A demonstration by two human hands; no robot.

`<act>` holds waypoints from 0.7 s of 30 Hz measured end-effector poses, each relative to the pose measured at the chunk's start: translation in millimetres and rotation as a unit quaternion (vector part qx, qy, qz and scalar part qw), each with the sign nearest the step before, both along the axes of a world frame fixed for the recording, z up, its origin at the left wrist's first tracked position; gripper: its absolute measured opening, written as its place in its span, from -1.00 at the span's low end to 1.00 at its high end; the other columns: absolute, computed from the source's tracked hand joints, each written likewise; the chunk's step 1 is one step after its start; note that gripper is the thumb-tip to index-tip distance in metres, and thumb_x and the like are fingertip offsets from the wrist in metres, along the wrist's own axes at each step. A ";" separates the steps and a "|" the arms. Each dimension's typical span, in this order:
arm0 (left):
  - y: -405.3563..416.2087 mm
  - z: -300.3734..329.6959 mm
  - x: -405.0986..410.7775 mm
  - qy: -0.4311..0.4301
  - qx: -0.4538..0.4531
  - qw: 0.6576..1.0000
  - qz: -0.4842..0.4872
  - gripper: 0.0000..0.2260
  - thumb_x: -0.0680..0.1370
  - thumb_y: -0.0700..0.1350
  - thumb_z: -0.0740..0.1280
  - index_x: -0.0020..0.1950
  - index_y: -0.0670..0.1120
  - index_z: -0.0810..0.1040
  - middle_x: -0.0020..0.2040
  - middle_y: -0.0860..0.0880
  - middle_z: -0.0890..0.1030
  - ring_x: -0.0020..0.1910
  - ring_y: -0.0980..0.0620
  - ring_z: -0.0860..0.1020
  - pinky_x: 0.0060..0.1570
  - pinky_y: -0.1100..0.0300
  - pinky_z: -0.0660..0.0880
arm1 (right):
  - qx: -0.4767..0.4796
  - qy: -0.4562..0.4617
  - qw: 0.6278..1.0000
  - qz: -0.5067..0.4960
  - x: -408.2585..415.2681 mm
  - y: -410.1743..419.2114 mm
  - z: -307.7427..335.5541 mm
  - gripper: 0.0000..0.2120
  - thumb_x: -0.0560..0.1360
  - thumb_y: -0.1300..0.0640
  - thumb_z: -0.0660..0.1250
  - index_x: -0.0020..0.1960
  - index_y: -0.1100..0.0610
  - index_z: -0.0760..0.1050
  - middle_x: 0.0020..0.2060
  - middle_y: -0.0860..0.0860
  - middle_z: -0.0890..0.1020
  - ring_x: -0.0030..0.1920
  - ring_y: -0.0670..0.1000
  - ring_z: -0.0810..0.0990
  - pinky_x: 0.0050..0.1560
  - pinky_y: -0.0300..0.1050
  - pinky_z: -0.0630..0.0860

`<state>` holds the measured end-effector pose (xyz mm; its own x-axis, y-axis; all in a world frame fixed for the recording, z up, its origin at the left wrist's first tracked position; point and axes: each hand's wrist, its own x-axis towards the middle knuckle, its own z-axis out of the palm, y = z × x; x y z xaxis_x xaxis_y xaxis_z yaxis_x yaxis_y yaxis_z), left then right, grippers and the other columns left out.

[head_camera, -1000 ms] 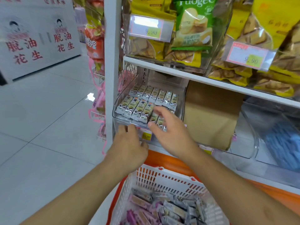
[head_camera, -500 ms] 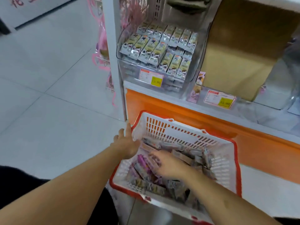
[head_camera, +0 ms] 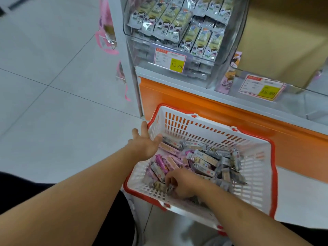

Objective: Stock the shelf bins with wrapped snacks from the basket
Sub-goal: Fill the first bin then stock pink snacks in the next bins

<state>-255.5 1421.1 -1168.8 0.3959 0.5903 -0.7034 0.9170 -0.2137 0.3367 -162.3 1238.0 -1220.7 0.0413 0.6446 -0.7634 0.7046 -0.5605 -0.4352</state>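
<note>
Left hand [head_camera: 145, 144]: fingers apart and straight, steadying the basket [head_camera: 255, 167] at its rim.
Right hand [head_camera: 184, 184]: down among the snacks [head_camera: 200, 160] in the basket, fingers curled; whether they grip one, cannot tell.
Bin [head_camera: 177, 31]: up on the shelf, rows already packed.
Risk: a loose grab could drop wrappers; a hard pull may tip the basket.
Surface: basket on pale floor tiles [head_camera: 53, 103], just beside the orange shelf base [head_camera: 177, 98].
Room: shop aisle, price tag [head_camera: 170, 60] on the bin.

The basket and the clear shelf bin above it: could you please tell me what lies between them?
In the head view, the shelf's orange base panel with its white ledge fills the stretch between the basket and the clear shelf bin.
</note>
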 end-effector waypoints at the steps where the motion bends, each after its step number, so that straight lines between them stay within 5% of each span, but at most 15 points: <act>1: 0.0 2.7 0.0 0.002 -0.004 1.000 -0.002 -0.23 0.61 0.44 0.00 0.64 0.18 -0.35 0.69 -0.08 -0.21 0.62 -0.39 0.09 0.55 -0.33 0.13 | 0.010 0.004 1.000 -0.020 4.6 0.8 8.1 -0.68 0.48 0.23 0.48 0.15 -0.09 0.59 -0.03 -0.07 0.60 -0.07 -0.03 0.58 -0.17 -0.15 0.50; 6: -8.2 31.6 3.4 0.029 0.068 0.997 -0.026 -0.24 0.66 0.36 -0.01 0.67 0.03 -0.29 0.69 -0.15 -0.17 0.65 -0.32 -0.04 0.56 -0.29 0.03 | 0.051 0.019 0.987 -0.151 41.4 17.8 84.3 -0.53 0.52 -0.09 0.51 0.39 -0.05 0.54 0.22 -0.07 0.63 -0.02 -0.07 0.70 0.05 -0.05 0.62; 9: -10.8 80.2 17.2 -0.011 0.096 0.994 -0.050 -0.34 0.71 0.27 -0.02 0.68 -0.11 -0.01 0.66 -0.24 0.06 0.60 -0.32 0.14 0.52 -0.21 0.17 | 0.082 0.093 0.963 -0.241 67.3 18.4 143.5 -0.75 0.58 0.09 0.46 0.22 0.17 0.65 0.10 0.10 0.73 -0.06 0.06 0.78 0.16 0.15 0.68; 13: -8.3 165.2 37.4 -0.138 -0.038 0.987 -0.075 -0.43 0.74 0.20 0.01 0.30 -0.22 0.59 0.24 -0.25 0.62 0.18 -0.20 0.63 0.30 -0.02 0.50 | 0.165 0.187 0.894 -0.372 90.5 2.0 225.4 -0.85 0.60 0.25 0.44 0.13 0.30 0.66 0.02 0.28 0.73 0.00 0.25 0.77 0.09 0.11 0.71; 17: -12.5 221.0 34.4 -0.270 -0.145 0.952 -0.006 -0.52 0.59 0.32 0.30 0.15 -0.07 0.65 -0.05 -0.05 0.76 -0.04 -0.03 0.74 0.12 -0.01 0.63 | 0.264 0.222 0.801 -0.489 94.5 -19.5 275.9 -0.91 0.58 0.26 0.46 0.04 0.28 0.65 -0.03 0.19 0.73 -0.02 0.30 0.76 -0.17 0.01 0.70; 21: -36.7 243.4 32.5 -0.397 -0.176 0.896 0.092 -0.56 0.49 0.09 0.54 0.25 -0.12 0.57 -0.03 -0.07 0.77 0.01 -0.01 0.74 0.20 -0.07 0.62 | 0.329 0.276 0.707 -0.561 76.5 -21.4 285.4 -0.89 0.56 0.28 0.46 0.05 0.29 0.57 -0.11 0.20 0.73 -0.08 0.19 0.77 -0.10 0.06 0.64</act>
<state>-223.0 1384.4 -925.5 0.7734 0.4929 -0.3986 0.3672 0.1641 0.9155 -85.8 1216.6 -935.3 0.6213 0.6660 -0.4127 -0.4034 -0.1797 -0.8972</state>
